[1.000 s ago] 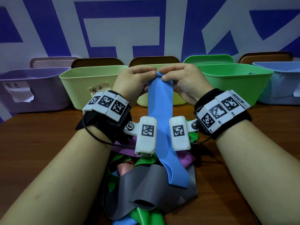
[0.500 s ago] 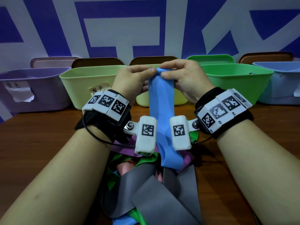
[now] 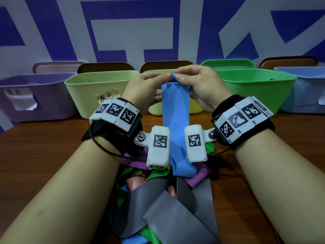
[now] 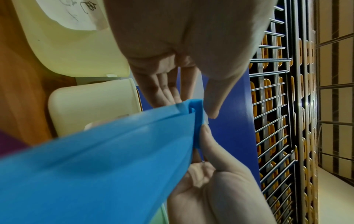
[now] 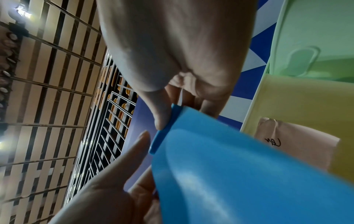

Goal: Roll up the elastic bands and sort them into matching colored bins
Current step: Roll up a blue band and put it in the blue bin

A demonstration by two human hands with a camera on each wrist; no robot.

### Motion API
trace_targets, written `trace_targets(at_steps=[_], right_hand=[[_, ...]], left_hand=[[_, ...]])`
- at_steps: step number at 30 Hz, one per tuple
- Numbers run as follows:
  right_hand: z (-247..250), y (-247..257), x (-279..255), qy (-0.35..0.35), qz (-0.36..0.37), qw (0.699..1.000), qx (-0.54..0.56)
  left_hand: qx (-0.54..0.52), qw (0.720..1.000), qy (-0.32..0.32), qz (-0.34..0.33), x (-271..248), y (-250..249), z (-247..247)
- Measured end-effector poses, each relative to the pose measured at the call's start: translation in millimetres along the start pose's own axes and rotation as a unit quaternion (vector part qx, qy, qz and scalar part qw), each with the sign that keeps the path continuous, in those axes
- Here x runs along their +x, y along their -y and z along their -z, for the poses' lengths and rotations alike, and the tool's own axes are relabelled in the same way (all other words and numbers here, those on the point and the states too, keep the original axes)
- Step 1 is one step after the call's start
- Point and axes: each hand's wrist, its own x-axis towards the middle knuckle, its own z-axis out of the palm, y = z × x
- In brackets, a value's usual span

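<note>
A blue elastic band (image 3: 175, 120) hangs upright between my wrists, its lower end just above the pile. Both hands pinch its top edge, which is curled into a small tight roll (image 4: 193, 106). My left hand (image 3: 166, 74) holds the roll's left end between thumb and fingertips. On the right end, my right hand (image 3: 178, 76) does the same, its thumb (image 5: 161, 116) pressed on the rolled edge (image 5: 164, 128). The pale blue bin (image 3: 302, 92) stands at the far right.
A pile of loose bands lies on the wooden table (image 3: 44, 155) under my wrists: grey (image 3: 167, 208), purple (image 3: 198, 176), green and pink. Along the back stand a purple bin (image 3: 35, 103), a yellow-green bin (image 3: 84, 95) and a green bin (image 3: 255, 90).
The blue band's lower end has risen off the grey band as its top is rolled. Both hands have lifted slightly.
</note>
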Motion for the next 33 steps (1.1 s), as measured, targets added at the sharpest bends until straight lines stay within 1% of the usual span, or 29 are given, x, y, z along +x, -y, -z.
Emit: trace_targets(at_steps=[4, 8, 10, 12, 16, 20, 28, 33], right_hand=[[-1.5, -0.9, -0.7, 0.002, 0.002, 1.000, 0.001], [-0.3, -1.3, 0.1, 0.010, -0.031, 0.999, 0.040], [-0.2, -0.6, -1.9, 0.018, -0.041, 0.999, 0.024], [-0.5, -1.8, -2.5, 0.014, -0.036, 0.999, 0.007], [-0.3, -2.7, 1.3, -0.013, -0.017, 1.000, 0.002], [0.3, -2.2, 2.5, -0.019, -0.010, 1.000, 0.004], [1.3, -2.4, 2.0, -0.013, -0.005, 1.000, -0.017], [-1.6, -1.2, -0.2, -0.007, 0.003, 1.000, -0.010]], left_hand=[[-0.009, 1.000, -0.014, -0.009, 0.5, 1.0, 0.0], [-0.016, 1.000, -0.017, -0.018, 2.0, 1.3, 2.4], [-0.018, 1.000, -0.018, -0.017, 3.2, 2.1, 2.9], [-0.017, 1.000, -0.017, -0.012, 4.1, 2.5, 3.2], [0.002, 1.000, 0.028, 0.013, 1.5, 2.6, 0.9], [0.025, 0.999, 0.037, 0.012, 2.1, 3.6, 1.2], [0.004, 1.000, 0.027, 0.008, -2.5, -2.1, 0.1], [-0.006, 1.000, -0.004, -0.009, -1.2, 0.4, -0.3]])
